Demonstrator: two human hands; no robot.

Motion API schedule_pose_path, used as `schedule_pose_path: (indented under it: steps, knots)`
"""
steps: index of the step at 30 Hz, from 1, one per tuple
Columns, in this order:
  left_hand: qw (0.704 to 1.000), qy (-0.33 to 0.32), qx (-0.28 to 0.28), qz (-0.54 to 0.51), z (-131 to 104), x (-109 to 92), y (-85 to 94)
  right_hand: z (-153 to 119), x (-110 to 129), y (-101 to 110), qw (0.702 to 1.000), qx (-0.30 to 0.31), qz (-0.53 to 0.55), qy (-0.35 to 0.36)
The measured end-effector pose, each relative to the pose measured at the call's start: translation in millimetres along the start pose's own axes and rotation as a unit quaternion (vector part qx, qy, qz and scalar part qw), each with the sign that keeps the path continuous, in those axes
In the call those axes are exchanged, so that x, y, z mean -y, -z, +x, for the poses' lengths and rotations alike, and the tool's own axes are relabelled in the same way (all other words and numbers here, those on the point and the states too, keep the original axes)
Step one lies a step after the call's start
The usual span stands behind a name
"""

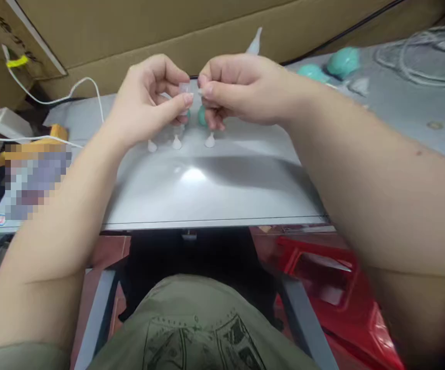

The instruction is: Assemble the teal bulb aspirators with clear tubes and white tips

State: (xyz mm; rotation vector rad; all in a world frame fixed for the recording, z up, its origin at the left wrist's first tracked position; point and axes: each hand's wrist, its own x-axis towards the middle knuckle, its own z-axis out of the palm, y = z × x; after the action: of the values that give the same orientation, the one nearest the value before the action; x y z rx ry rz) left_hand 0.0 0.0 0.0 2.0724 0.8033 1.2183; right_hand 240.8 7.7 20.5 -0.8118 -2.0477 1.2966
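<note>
My left hand (148, 100) is closed in a pinch on a small clear plastic piece (184, 89) over the back of the table. Close beside it, the fingers of my right hand (241, 90) pinch a tiny white piece (200, 92), whose kind is too small to tell. The fingertips of both hands nearly meet. Below them, small white cone-shaped pieces (177, 142) stand in a loose row, including one cone (210, 140) under my right fingers. A teal rounded thing (201, 116) is partly hidden behind my right hand. A pale pointed nozzle (255, 42) sticks up beyond it.
Teal domes (343, 62) and a coiled white cable (407, 61) lie at the back right of the grey table (214, 205). Cardboard (160, 31) walls the rear. At left are a white adapter (11, 123) and its cord. A red stool (322, 288) stands below right.
</note>
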Motion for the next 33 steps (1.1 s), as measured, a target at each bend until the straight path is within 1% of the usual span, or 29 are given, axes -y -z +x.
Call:
schedule_pose_path:
  steps: [1, 3, 4, 5, 6, 7, 8, 9, 10, 13, 15, 16, 19, 21, 23, 25, 27, 30, 33]
  knots:
    - [1.0, -0.009, -0.004, 0.005, 0, 3, 2.2, -4, 3, 4, 1.0, -0.02, 0.011, 0.004]
    - [0.999, -0.026, -0.01, 0.024, 1, 8, 6.0, -11, 8, 13, 0.999, -0.037, -0.021, -0.002]
    - [0.999, -0.034, -0.012, 0.037, 2, 10, 7.6, -13, 11, 17, 0.997, -0.034, -0.063, -0.012]
    - [0.998, -0.04, -0.013, 0.051, 2, 11, 8.9, -15, 14, 21, 0.99, -0.025, -0.136, -0.028]
    - [0.996, -0.05, -0.015, 0.069, 2, 12, 9.8, -16, 16, 25, 0.972, -0.002, -0.228, -0.051]
    - [0.994, -0.059, -0.016, 0.093, 2, 13, 10.3, -16, 17, 27, 0.945, 0.028, -0.318, -0.075]
    - [0.991, -0.07, -0.013, 0.117, 1, 13, 10.5, -16, 18, 28, 0.922, 0.054, -0.372, -0.097]
    - [0.987, -0.084, -0.009, 0.139, 1, 14, 10.3, -14, 17, 27, 0.903, 0.074, -0.408, -0.115]
    - [0.983, -0.096, -0.002, 0.156, 1, 13, 9.8, -13, 14, 25, 0.892, 0.09, -0.424, -0.128]
    - [0.975, -0.124, 0.016, 0.182, -1, 12, 6.4, -7, 4, 17, 0.878, 0.113, -0.44, -0.152]
    - [0.971, -0.136, 0.023, 0.196, -2, 10, 2.8, -5, -2, 16, 0.881, 0.114, -0.434, -0.15]
    - [0.969, -0.138, 0.025, 0.204, -2, 9, 0.7, -4, -4, 18, 0.89, 0.107, -0.419, -0.142]
    - [0.964, -0.119, 0.033, 0.236, 0, 7, -5.9, -7, -7, 31, 0.932, 0.055, -0.346, -0.09]
    - [0.959, -0.112, 0.041, 0.258, 3, 11, -10.0, -9, -6, 39, 0.95, 0.012, -0.309, -0.053]
    - [0.95, -0.124, 0.059, 0.282, 7, 19, -13.1, -11, -4, 44, 0.953, -0.018, -0.301, -0.036]
    - [0.938, -0.138, 0.082, 0.309, 10, 30, -14.9, -12, -3, 45, 0.951, -0.026, -0.307, -0.037]
    - [0.929, -0.147, 0.088, 0.329, 14, 42, -15.5, -13, -3, 43, 0.95, -0.014, -0.308, -0.037]
    - [0.922, -0.158, 0.083, 0.344, 20, 59, -16.2, -13, -1, 38, 0.948, -0.004, -0.314, -0.048]
    - [0.92, -0.15, 0.082, 0.353, 24, 66, -20.1, -15, 5, 34, 0.943, 0.003, -0.325, -0.068]
